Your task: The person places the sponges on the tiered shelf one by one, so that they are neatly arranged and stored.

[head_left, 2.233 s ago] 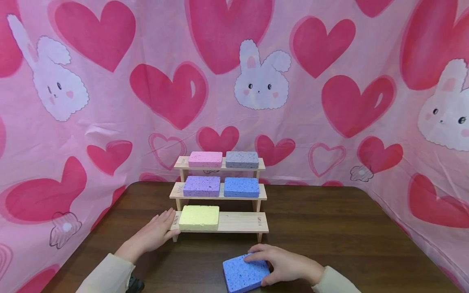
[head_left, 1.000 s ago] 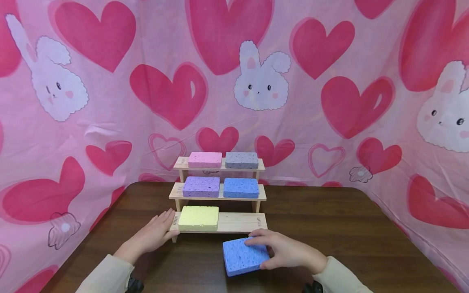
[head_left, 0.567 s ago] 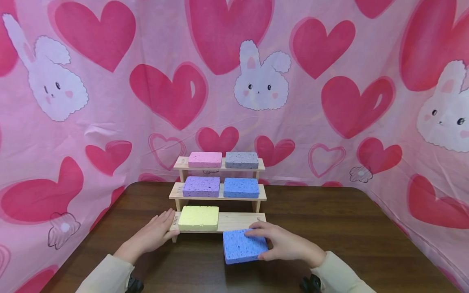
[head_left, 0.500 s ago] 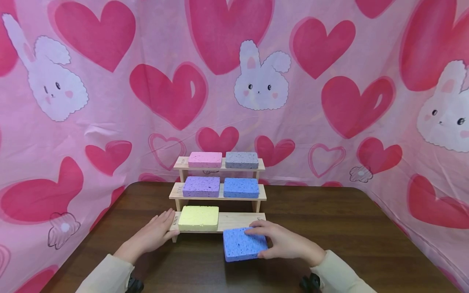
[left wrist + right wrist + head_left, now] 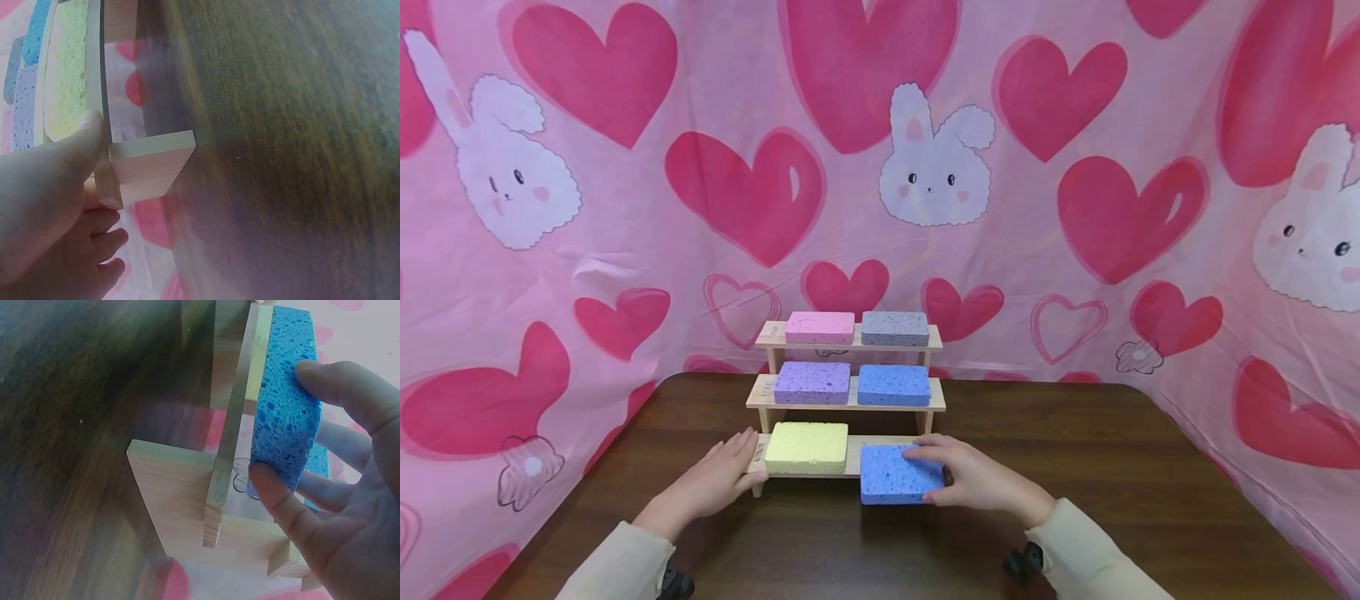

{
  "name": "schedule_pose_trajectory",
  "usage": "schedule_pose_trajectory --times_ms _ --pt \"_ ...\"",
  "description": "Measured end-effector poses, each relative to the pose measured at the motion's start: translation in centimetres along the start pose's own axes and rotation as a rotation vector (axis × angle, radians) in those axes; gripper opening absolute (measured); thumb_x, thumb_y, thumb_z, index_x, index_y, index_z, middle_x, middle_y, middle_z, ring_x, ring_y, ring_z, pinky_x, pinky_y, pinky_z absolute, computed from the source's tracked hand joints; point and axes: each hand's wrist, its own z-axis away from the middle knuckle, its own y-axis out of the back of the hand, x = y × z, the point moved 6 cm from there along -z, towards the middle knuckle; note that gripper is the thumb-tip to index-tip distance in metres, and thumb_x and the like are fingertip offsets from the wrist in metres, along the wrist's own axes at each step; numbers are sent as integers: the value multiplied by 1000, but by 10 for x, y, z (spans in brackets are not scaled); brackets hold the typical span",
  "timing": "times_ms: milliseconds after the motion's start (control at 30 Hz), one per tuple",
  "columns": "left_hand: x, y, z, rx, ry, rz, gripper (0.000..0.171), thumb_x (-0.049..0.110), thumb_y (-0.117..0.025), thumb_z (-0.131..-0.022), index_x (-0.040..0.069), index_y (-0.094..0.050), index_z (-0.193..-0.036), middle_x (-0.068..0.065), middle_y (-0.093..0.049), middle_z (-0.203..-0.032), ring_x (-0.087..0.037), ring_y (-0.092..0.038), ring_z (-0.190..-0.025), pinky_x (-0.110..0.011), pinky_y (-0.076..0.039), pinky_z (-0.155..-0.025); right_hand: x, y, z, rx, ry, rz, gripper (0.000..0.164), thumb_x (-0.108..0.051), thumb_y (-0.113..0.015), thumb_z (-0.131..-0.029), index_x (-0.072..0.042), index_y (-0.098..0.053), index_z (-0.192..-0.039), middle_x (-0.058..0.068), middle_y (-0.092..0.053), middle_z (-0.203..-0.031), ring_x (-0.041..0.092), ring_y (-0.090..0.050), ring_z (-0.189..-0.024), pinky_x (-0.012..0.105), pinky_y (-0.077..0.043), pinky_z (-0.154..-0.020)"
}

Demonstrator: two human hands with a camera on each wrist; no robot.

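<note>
My right hand [image 5: 981,479] holds a porous light-blue sponge [image 5: 898,477] by its right end, thumb at the near side and fingers over the far side. The sponge overlaps the right part of the lowest tier of a three-step wooden display stand [image 5: 757,394]. In the right wrist view, thumb and fingers pinch the blue sponge [image 5: 284,406] close over the board. At the stand's lower left end, my left hand [image 5: 715,475] grips the board, with the thumb at its front edge beside a yellow sponge [image 5: 807,446]. Its index finger is partly hidden in the left wrist view.
Purple [image 5: 812,382] and blue sponges sit on the middle tier, pink [image 5: 820,327] and grey [image 5: 895,327] ones on top. The stand rests on a dark wooden table [image 5: 1060,475]. Behind hangs a pink cloth [image 5: 865,237] with hearts and rabbits.
My right hand has lifted the blue sponge from the table in front of the stand and carried it forward to the lowest tier, levelling it. My left hand stays in place.
</note>
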Motion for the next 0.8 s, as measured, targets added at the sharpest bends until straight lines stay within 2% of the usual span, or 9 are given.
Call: schedule_pose_trajectory --times_ms 167,467,633,800 --pt "1 0 0 -7 7 4 66 30 -59 -90 -17 -36 -130 -34 -33 -135 -48 -29 -126 -59 -23 -100 6 0 -4 8 -28 -2 54 -28 -71 -81 -13 -54 -130 10 -42 -134 28 -42 -116 45 -44 -91" --pt "1 0 0 -10 9 2 66 30 -59 -90 -17 -36 -130 -34 -33 -135 -48 -29 -125 -59 -22 -100 13 0 -12 27 -24 8 54 -27 -71 -80 -8 -54 -128 19 -43 -134 34 -41 -117 51 -42 -90" --pt "1 1 0 -12 11 7 67 31 -59 -90 -17 -36 -131 -34 -33 -136 -48 -29 -126 -59 -22 -100 15 0 -15 37 -31 11 54 -27 -70 -81 -8 -54 -129 19 -42 -134 37 -40 -119 53 -40 -91" --pt "1 1 0 -11 12 13 67 31 -59 -89 -16 -36 -131 -34 -33 -136 -47 -29 -126 -59 -22 -100 16 0 -17 45 -40 9 53 -28 -70 -82 -6 -54 -128 20 -41 -136 38 -39 -121 51 -40 -92"
